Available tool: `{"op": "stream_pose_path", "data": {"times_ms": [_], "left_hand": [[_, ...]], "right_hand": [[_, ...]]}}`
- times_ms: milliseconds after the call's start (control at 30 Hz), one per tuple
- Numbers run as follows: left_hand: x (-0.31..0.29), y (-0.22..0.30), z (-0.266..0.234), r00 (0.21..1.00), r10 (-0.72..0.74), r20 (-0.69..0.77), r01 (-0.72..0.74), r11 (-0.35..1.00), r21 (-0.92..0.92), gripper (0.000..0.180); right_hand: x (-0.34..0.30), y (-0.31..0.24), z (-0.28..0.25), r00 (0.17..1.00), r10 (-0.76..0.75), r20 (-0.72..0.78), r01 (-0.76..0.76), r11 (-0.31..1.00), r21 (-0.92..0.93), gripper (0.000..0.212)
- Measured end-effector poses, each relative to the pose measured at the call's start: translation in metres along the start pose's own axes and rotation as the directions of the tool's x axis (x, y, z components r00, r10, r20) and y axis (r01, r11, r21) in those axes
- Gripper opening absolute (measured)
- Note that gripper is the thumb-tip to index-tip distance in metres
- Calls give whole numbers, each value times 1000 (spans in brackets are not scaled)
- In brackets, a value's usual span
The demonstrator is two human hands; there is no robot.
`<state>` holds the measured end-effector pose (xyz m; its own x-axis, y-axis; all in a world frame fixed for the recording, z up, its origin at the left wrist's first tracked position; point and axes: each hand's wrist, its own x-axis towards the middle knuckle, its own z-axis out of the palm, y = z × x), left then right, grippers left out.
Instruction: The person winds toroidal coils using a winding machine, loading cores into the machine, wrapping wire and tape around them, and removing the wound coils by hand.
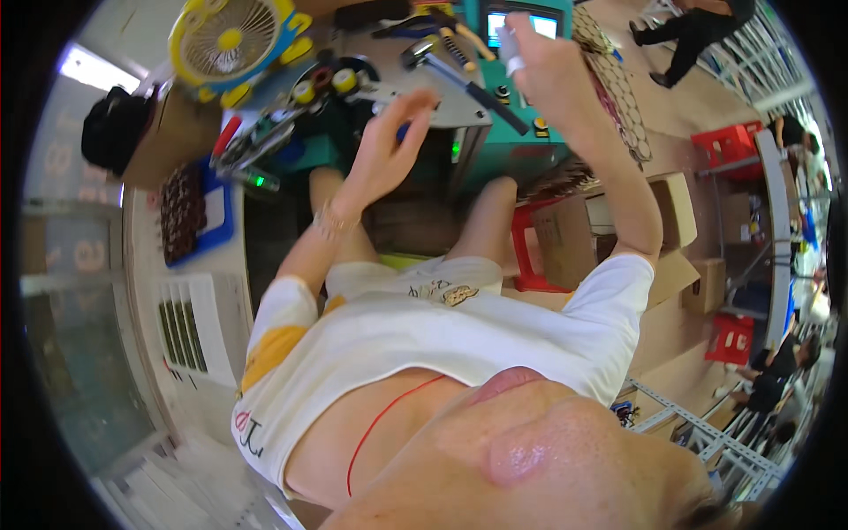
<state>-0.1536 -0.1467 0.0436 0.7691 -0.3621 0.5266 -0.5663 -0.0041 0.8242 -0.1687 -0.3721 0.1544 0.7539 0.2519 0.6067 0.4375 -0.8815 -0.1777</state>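
Note:
My left hand [389, 152] hovers over the edge of the metal work plate [459, 108], its fingers bent loosely and the thumb apart, with nothing plainly between them. A hammer [468, 84] with a black handle lies across that plate, just right of my left fingers. Over the green machine panel, my right hand [555, 75] is raised in front of a lit screen [541, 25]. Its fingers are bent around a small pale grey-white piece [510, 49], too unclear to name. The hand covers part of the screen.
A yellow and blue fan [231, 40] stands at the far left of the bench, with pliers [405, 26] and other tools at the back. On the left is a blue tray [212, 212] of dark parts. Cardboard boxes [565, 238] and red crates [724, 146] stand right; other people work beyond.

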Motion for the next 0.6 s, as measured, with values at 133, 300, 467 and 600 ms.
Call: {"op": "stream_pose_path", "data": {"times_ms": [133,300,467,600], "left_hand": [[38,48,-10,965,-64,-255,-115,770,-628,22],[2,40,-66,986,-162,-34,76,627,-775,26],[-21,41,-102,988,-86,128,153,657,-738,29],[-30,34,-118,986,-88,138,160,705,-691,30]], "right_hand": [[-22,-72,58,986,-150,71,142,985,101,14],[-2,-103,40,867,-285,409,216,954,207,34],[69,-126,10,936,94,340,-302,712,634,23],[95,-155,26,907,-41,419,-297,643,706,23]]}}
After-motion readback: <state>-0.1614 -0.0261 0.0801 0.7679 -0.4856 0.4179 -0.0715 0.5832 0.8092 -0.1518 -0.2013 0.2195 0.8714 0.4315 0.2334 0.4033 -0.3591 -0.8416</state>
